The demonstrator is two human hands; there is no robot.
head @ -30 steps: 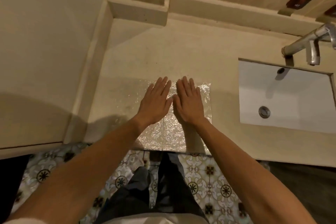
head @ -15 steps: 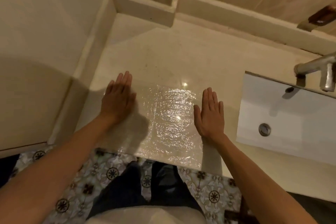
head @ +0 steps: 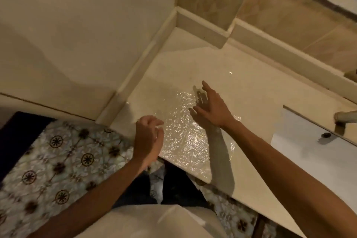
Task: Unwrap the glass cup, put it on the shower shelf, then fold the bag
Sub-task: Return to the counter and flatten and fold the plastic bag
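A clear, crinkled plastic bag (head: 183, 137) lies flat on the beige counter (head: 241, 87), reaching to its front edge. My left hand (head: 148, 139) hovers over the bag's left edge with curled fingers and holds nothing that I can make out. My right hand (head: 210, 106) is raised a little above the bag's far right part, fingers spread, casting a shadow on the plastic. No glass cup or shower shelf shows in this view.
A white sink basin (head: 316, 152) is set into the counter at right, with a metal faucet (head: 345, 117) above it. A raised ledge (head: 201, 25) runs along the tiled back wall. Patterned floor tiles (head: 63, 160) lie below left.
Both hands slid apart across the bag, then lifted off it. The left hand's fingers curled and the right hand rose. The view tilted and swung left.
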